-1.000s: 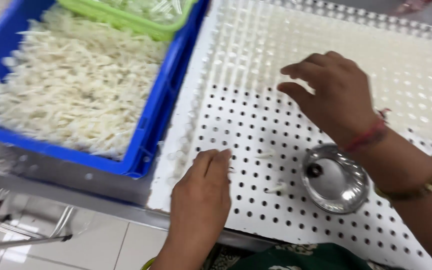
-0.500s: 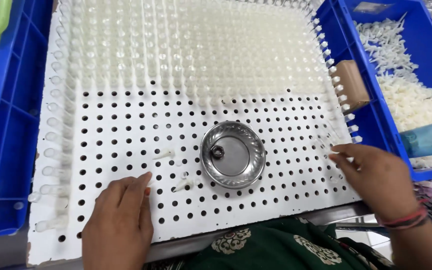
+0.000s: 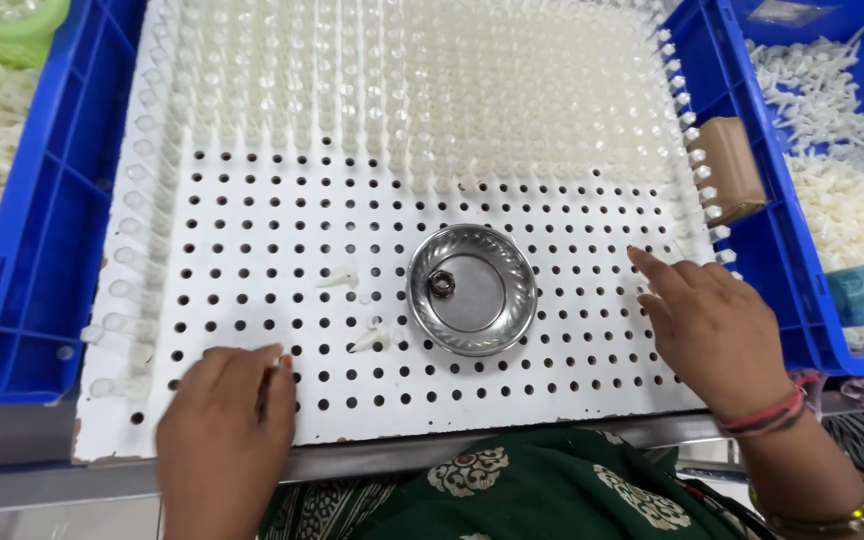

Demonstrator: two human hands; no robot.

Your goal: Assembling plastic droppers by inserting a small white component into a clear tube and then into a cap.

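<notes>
Head view shows your left hand (image 3: 224,430) resting on the near edge of the white board (image 3: 252,260) full of holes, fingers pinched narrowly on a small white plastic piece (image 3: 277,358). Your right hand (image 3: 717,335) lies flat on the board's right side, fingers loose and holding nothing. Between them sits a small steel bowl (image 3: 472,290), with two loose white pieces (image 3: 352,310) just left of it.

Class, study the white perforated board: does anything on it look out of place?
Yes. Two small white plastic pieces lie flat on the perforated board left of the steel bowl, while the others stand upright in holes.
</notes>
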